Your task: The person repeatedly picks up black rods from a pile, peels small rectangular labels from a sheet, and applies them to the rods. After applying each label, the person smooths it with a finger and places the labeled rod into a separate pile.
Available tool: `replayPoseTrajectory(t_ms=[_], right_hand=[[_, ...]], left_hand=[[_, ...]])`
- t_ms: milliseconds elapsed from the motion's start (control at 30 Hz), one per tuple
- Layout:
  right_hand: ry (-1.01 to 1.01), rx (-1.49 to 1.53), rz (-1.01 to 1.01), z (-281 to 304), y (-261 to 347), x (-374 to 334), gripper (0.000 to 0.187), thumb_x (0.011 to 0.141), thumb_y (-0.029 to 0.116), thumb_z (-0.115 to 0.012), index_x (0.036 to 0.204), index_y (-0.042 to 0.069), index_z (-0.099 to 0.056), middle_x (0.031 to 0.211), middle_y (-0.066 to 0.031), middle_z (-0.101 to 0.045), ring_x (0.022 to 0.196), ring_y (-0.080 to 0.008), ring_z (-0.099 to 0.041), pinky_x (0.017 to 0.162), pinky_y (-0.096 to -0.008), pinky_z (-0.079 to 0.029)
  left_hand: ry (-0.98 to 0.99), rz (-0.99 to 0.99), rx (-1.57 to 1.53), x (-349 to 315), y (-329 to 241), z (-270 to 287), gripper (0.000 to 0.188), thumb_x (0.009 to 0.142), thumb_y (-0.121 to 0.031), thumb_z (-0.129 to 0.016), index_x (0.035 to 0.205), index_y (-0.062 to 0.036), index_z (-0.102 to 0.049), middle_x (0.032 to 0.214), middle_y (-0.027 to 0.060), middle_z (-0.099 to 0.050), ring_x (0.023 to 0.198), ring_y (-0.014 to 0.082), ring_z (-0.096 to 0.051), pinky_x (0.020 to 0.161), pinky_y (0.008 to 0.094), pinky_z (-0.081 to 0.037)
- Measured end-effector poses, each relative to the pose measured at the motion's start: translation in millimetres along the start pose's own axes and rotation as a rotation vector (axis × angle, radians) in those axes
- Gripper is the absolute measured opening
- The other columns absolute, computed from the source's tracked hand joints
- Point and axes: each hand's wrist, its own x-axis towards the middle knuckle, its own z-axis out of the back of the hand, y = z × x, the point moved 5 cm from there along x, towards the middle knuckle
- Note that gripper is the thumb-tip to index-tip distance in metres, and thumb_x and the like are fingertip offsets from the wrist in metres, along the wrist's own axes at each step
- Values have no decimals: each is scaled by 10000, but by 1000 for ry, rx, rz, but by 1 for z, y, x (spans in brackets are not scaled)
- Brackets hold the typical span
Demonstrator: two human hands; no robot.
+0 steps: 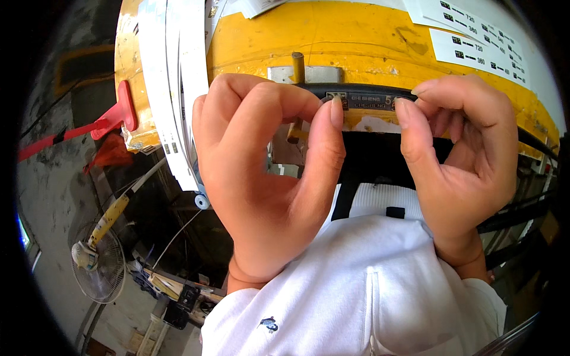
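Observation:
A curved black tube [380, 90] runs across the near edge of the yellow-covered table. On it lies a dark label strip [369, 103] with pale print. My left hand [267, 154] pinches the tube at the label's left end, thumb tip on the label and index finger curled over the tube. My right hand [466, 154] grips in the same way at the label's right end, its thumb on the strip and its other fingers curled in. Behind my left fingers, a metal block [325, 75] with a brass-coloured rod [298, 66] is partly hidden.
Long white paper strips [160, 77] hang over the table's left side. Printed label sheets [475, 54] lie at the far right on the yellow table top [356, 35]. A red plastic tool [119, 113] juts out at the left edge. Lower left stands a fan [98, 261].

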Motion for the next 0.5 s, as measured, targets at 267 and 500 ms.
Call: replayPoseTrajectory(t_ms=[267,500], right_hand=[[23,-103,-21,-2,-3,-4,399,742,-177,-722,1067,13,-590,894,-37,-620,685,-78,-482,604,-202,-341],[29,-67,-30,-2,-7,-7,423,728,-199,-714,1070,11,-578,888,-51,-625,693,-96,-491,609,-207,-362]], left_hand=[[59,11,88,1,0,-3,139,812,6,-708,772,12,-575,780,49,-503,804,178,-470,782,271,-347],[37,91,42,0,0,-5,162,812,-1,-725,760,6,-572,776,45,-497,810,171,-468,785,270,-343]])
